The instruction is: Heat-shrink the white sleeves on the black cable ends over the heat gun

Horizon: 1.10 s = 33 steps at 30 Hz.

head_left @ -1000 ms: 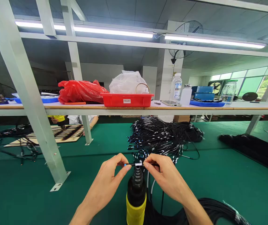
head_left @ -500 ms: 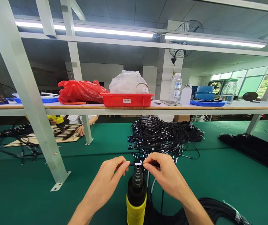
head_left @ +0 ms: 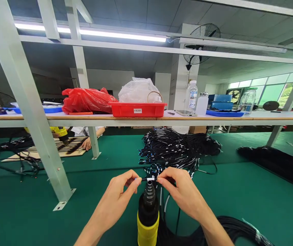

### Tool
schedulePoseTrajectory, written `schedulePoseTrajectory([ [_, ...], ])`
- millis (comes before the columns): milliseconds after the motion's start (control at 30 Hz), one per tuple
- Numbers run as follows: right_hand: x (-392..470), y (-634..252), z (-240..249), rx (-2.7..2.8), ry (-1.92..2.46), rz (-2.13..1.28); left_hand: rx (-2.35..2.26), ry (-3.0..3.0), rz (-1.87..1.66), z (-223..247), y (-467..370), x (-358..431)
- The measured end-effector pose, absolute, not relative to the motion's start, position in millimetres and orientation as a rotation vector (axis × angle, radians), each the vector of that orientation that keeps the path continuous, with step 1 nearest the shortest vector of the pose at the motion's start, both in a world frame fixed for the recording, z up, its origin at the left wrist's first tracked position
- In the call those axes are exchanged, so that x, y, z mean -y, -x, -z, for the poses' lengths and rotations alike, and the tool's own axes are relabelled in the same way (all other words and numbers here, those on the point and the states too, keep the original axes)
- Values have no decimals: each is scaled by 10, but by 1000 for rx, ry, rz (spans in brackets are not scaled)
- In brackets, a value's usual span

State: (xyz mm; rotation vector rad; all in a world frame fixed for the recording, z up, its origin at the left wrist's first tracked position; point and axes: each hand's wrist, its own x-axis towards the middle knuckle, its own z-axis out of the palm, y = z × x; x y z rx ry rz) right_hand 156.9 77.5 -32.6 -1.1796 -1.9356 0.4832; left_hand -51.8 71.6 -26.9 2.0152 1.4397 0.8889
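A thin black cable [head_left: 144, 179] with a white sleeve [head_left: 150, 179] around it is stretched level between my two hands. My left hand [head_left: 121, 191] pinches its left end between thumb and fingertips. On the other side of the sleeve, my right hand [head_left: 178, 188] pinches the cable the same way. Right under the sleeve stands a yellow and black heat gun [head_left: 148, 218], upright, its stepped nozzle pointing up. Behind my hands lies a large bundle of black cables [head_left: 172, 147] with many white and blue ends.
A white metal post [head_left: 37, 112] stands at left on the green table [head_left: 97, 198]. More black cable coils [head_left: 235, 225] lie at front right, and a long black bundle [head_left: 271, 162] farther right. Overhead, a shelf holds a red bin [head_left: 138, 110]. A co-worker's hand [head_left: 86, 144] is at far left.
The view has shifted slightly. Both hands keep their pinch on the cable, and the sleeve stays above the nozzle. One ceiling lamp at right is now dark.
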Motion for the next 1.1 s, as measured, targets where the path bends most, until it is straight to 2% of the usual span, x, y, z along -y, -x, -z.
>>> schedulePoseTrajectory([
  [600, -821, -1547, 369, 1848, 1148, -514, -1411, -2000, -1068, 305, 505, -753],
  [900, -745, -1561, 338, 2000, 1211, -479, -1575, -2099, -943, 356, 517, -711],
  [1100, -781, -1535, 365, 1921, 1163, -485, -1463, -2106, -984, 356, 520, -722],
])
